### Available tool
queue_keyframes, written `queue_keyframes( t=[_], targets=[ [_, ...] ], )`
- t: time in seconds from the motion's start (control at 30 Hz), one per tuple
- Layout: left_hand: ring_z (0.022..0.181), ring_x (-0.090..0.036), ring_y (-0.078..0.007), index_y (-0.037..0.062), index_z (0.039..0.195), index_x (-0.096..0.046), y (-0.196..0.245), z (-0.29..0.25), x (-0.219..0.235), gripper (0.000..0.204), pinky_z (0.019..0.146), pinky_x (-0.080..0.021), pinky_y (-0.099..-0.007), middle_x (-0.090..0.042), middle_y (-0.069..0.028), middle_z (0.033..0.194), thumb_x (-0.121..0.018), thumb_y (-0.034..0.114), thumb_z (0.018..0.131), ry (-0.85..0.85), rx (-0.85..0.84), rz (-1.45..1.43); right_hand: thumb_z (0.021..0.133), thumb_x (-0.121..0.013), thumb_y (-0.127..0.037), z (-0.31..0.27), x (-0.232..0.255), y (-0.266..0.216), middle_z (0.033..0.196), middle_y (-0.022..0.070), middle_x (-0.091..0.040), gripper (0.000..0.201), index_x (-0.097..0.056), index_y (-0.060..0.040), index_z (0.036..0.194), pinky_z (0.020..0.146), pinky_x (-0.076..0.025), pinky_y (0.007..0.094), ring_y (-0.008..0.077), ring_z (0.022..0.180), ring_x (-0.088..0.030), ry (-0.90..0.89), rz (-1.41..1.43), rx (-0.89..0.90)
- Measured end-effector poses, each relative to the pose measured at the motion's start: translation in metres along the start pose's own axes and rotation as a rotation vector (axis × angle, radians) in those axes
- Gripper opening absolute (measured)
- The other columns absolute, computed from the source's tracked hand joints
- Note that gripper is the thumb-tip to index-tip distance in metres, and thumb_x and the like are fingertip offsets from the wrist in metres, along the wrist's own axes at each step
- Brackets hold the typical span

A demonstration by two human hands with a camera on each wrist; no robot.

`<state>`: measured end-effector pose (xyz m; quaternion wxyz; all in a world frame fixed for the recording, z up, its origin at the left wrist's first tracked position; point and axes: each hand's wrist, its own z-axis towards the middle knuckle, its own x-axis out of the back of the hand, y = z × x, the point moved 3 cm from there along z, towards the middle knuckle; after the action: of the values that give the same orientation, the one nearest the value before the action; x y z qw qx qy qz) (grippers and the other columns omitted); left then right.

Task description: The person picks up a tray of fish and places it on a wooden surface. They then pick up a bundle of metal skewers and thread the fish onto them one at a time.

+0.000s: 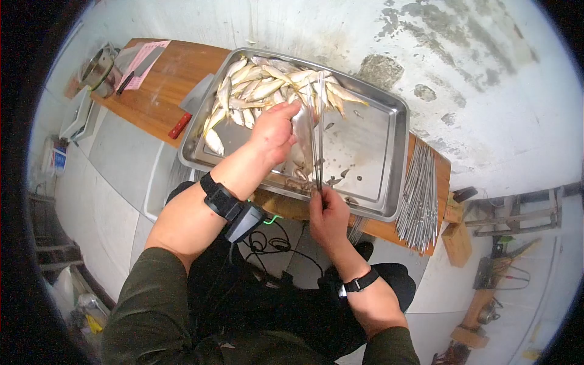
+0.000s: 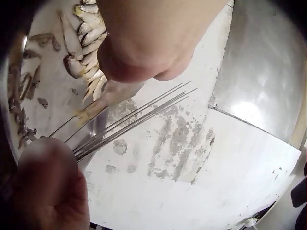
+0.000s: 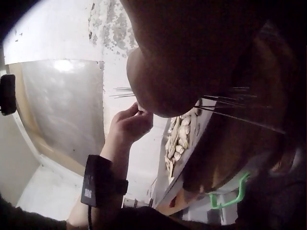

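L hand (image 1: 274,134) over the tray (image 1: 365,140), fingers pinching one fish (image 1: 301,131), body hanging above the tray floor. R hand (image 1: 330,214) at the tray's near edge, fingers curled round the ends of some thin metal skewers (image 1: 320,131), tips up, beside that fish. Fish pile (image 1: 264,88) in tray, far L part. Spare skewers (image 1: 418,201) R of tray, red-handled knife (image 1: 180,125) L of it.

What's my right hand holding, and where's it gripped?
Your right hand holds a bunch of thin metal skewers, gripped toward the end nearer you.
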<state>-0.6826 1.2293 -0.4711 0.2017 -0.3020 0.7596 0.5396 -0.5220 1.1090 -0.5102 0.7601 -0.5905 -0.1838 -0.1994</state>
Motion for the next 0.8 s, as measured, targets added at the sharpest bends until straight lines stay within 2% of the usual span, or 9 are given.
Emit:
queue_keyframes(
  t=[0.03, 0.07, 0.13, 0.2, 0.33, 0.43, 0.5, 0.6, 0.8],
  targets=[
    [0.077, -0.065, -0.0166, 0.0029, 0.099, -0.060, -0.004, 0.001, 0.002, 0.020, 0.064, -0.051, -0.0277, -0.067, -0.0085, 0.088, -0.047, 0.018, 0.096, 0.001, 0.000, 0.000, 0.087, -0.059, -0.015, 0.003, 0.000, -0.002, 0.075, 0.0185, -0.060, 0.013, -0.060, -0.0025, 0.091, 0.060, -0.048, 0.0394, 0.0357, 0.067, -0.060, -0.008, -0.007, -0.026],
    [0.077, -0.065, -0.0160, 0.0037, 0.099, -0.060, -0.009, 0.001, 0.002, 0.019, 0.064, -0.051, -0.0271, -0.067, -0.0079, 0.088, -0.048, 0.019, 0.096, -0.017, 0.004, 0.033, 0.087, -0.059, -0.015, 0.005, 0.000, -0.002, 0.075, 0.0185, -0.060, 0.013, -0.060, -0.0025, 0.091, 0.060, -0.048, 0.0394, 0.0357, 0.067, -0.060, -0.007, -0.007, -0.027],
    [0.078, -0.065, -0.0154, 0.0045, 0.099, -0.060, -0.014, 0.001, 0.002, 0.018, 0.063, -0.050, -0.0264, -0.067, -0.0074, 0.088, -0.049, 0.019, 0.095, -0.036, 0.008, 0.068, 0.090, -0.059, -0.014, 0.009, -0.001, -0.001, 0.067, 0.0072, -0.059, 0.016, -0.061, 0.0018, 0.092, 0.056, -0.042, 0.0279, 0.0113, 0.059, -0.051, 0.026, -0.052, 0.038],
    [0.077, -0.065, -0.0139, 0.0058, 0.098, -0.059, -0.009, -0.007, -0.005, 0.017, 0.062, -0.049, -0.0245, -0.067, -0.0060, 0.089, -0.051, 0.020, 0.095, 0.023, 0.001, 0.055, 0.090, -0.059, -0.015, 0.010, 0.000, 0.000, 0.067, 0.0063, -0.059, 0.017, -0.061, 0.0018, 0.092, 0.057, -0.043, 0.0276, 0.0107, 0.060, -0.051, 0.015, -0.015, 0.000],
    [0.078, -0.065, -0.0136, 0.0058, 0.098, -0.059, -0.006, 0.000, 0.001, 0.016, 0.062, -0.049, -0.0238, -0.067, -0.0063, 0.088, -0.051, 0.020, 0.095, -0.028, 0.027, 0.096, 0.091, -0.059, -0.016, 0.010, 0.000, 0.008, 0.069, 0.0041, -0.060, 0.018, -0.061, 0.0016, 0.092, 0.059, -0.043, 0.0262, 0.0094, 0.062, -0.051, 0.030, 0.054, -0.024],
    [0.087, -0.064, -0.0167, 0.0031, 0.105, -0.058, -0.002, 0.001, 0.003, 0.019, 0.071, -0.053, -0.0261, -0.066, -0.0078, 0.097, -0.050, 0.017, 0.095, 0.006, 0.044, 0.145, 0.092, -0.058, -0.015, 0.008, 0.002, 0.012, 0.072, 0.0031, -0.061, 0.017, -0.061, 0.0014, 0.095, 0.061, -0.043, 0.0252, 0.0089, 0.065, -0.051, 0.013, 0.053, -0.068],
    [0.090, -0.065, -0.0177, -0.0002, 0.106, -0.057, -0.003, 0.007, 0.005, 0.021, 0.077, -0.054, -0.0271, -0.066, -0.0098, 0.099, -0.048, 0.016, 0.096, -0.099, 0.036, 0.022, 0.092, -0.057, -0.016, 0.007, -0.001, 0.020, 0.072, 0.0030, -0.060, 0.017, -0.060, 0.0009, 0.096, 0.061, -0.043, 0.0251, 0.0088, 0.065, -0.050, 0.030, 0.062, -0.045],
    [0.093, -0.065, -0.0190, -0.0030, 0.108, -0.056, -0.001, 0.008, 0.007, 0.023, 0.082, -0.054, -0.0288, -0.066, -0.0121, 0.101, -0.046, 0.015, 0.097, -0.149, 0.033, 0.064, 0.094, -0.055, -0.017, 0.007, 0.004, 0.016, 0.072, 0.0025, -0.059, 0.017, -0.059, 0.0004, 0.095, 0.061, -0.043, 0.0253, 0.0093, 0.065, -0.050, 0.019, 0.055, -0.061],
    [0.088, -0.065, -0.0196, -0.0021, 0.105, -0.056, 0.005, 0.005, 0.002, 0.018, 0.080, -0.053, -0.0301, -0.066, -0.0112, 0.095, -0.049, 0.011, 0.095, -0.124, 0.023, -0.023, 0.096, -0.051, -0.019, -0.002, -0.001, 0.027, 0.069, 0.0012, -0.056, 0.019, -0.054, -0.0016, 0.091, 0.056, -0.042, 0.0242, 0.0094, 0.060, -0.050, -0.077, 0.119, -0.175]
  ],
)
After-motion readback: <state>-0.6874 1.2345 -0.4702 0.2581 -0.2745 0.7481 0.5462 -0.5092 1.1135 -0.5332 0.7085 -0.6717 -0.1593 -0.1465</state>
